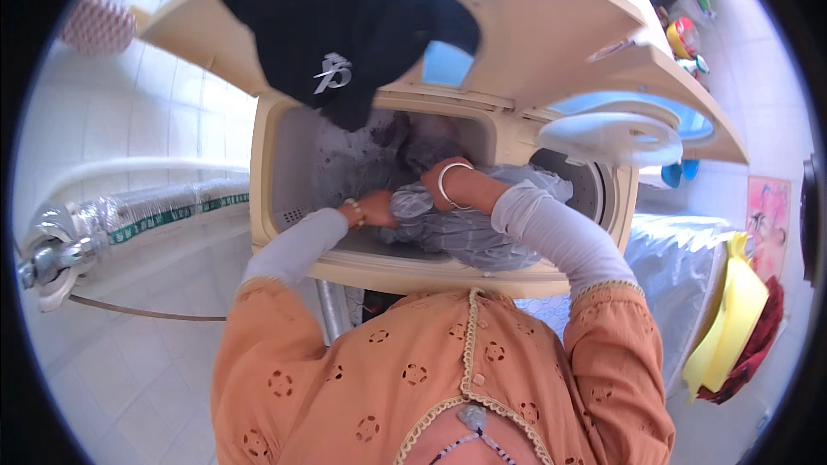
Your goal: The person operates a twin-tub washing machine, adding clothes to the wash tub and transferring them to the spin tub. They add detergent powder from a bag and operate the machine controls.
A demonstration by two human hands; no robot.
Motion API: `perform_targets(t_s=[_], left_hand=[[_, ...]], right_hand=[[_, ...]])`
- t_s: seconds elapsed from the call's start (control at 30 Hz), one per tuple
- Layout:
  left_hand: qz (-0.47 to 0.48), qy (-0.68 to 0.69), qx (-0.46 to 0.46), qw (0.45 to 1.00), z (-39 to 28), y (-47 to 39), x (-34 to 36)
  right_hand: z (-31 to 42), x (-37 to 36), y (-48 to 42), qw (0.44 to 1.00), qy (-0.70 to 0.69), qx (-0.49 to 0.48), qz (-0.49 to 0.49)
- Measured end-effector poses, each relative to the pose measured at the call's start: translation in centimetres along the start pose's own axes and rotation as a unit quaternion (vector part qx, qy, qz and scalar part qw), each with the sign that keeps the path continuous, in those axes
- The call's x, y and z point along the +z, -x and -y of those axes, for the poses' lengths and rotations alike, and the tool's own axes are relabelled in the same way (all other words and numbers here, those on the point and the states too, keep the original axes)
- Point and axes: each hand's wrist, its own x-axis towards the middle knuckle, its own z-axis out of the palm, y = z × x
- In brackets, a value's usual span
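A cream twin-tub washing machine [261, 161] stands before me with its lids raised. My left hand [376, 208] is low in the wash tub [291, 174], its fingers closed on a bunched edge of a grey wet cloth [478, 236]. My right hand [446, 181] grips the same cloth a little higher and to the right; its fingertips are hidden. The cloth spreads over the divider between the tubs, towards the spin tub [597, 187]. Behind my hands, dark wet laundry [429, 148] lies in cloudy water [349, 161].
A black garment [362, 26] with a white print hangs over the raised left lid. A translucent spin-tub cover [610, 139] stands tilted at the right. At the left are a wrapped pipe [174, 206] and a white hose [161, 165]. A yellow plastic item [730, 329] is at the far right.
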Motion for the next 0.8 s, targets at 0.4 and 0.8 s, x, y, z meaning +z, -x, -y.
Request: perform_targets(t_s=[0.4, 0.8], left_hand=[[0.033, -0.177, 0.081, 0.98, -30.1, 12.5, -9.8], [0.033, -0.335, 0.124, 0.933, -44.3, -4.3, -4.5]], right_hand=[[-3.3, 1.7, 19.7, 0.948, -0.046, -0.228, -0.218], [-16.6, 19.1, 23.2, 0.802, -0.425, -0.224, -0.354]])
